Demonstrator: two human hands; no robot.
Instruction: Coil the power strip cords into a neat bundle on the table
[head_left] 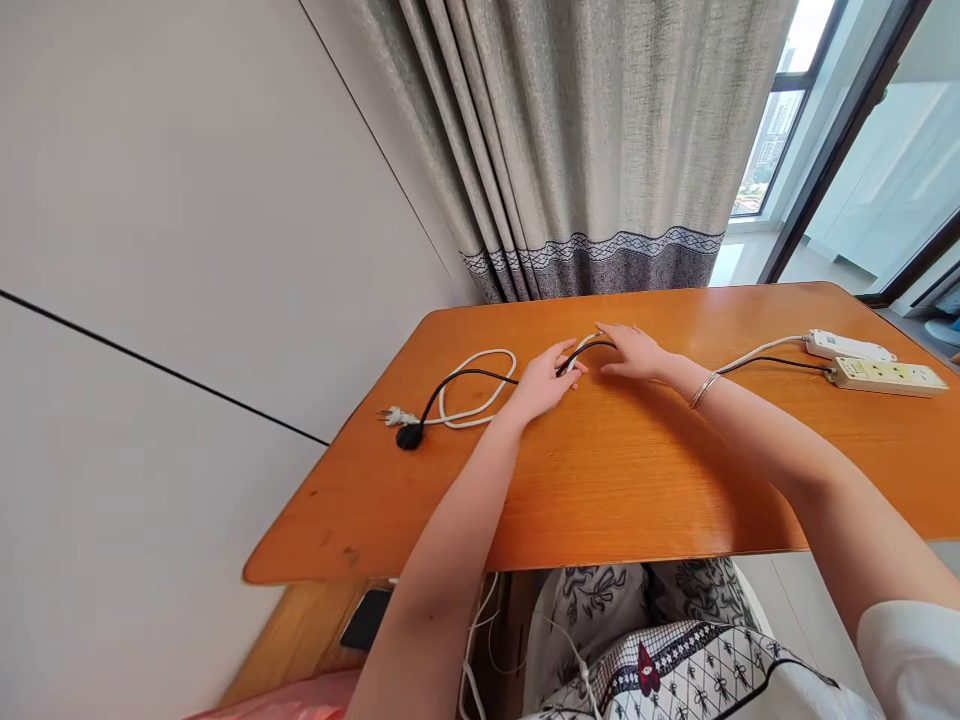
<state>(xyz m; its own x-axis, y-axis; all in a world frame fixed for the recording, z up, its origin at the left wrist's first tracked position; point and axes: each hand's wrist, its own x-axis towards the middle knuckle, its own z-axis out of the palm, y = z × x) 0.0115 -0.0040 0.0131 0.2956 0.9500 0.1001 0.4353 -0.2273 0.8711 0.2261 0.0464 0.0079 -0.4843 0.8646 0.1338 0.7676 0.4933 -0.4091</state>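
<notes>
Two power cords run side by side across the wooden table, a black cord (596, 344) and a white cord (480, 354). My left hand (546, 382) has its fingers curled around both near the table's middle. Just to the right, my right hand (634, 352) lies over the cords with fingers stretched and thumb apart; its palm hides part of them. At the left end are a black plug (409, 436) and a white plug (397, 416), beside a loose white loop. The cords lead right to a white power strip (851, 346) and a cream power strip (889, 376).
The orange-brown table (600, 490) has rounded corners. A white wall (187, 220) borders its left side, and a grey curtain (600, 150) hangs behind. Below the front edge are a dark phone-like object (366, 618) and thin white cables (472, 640).
</notes>
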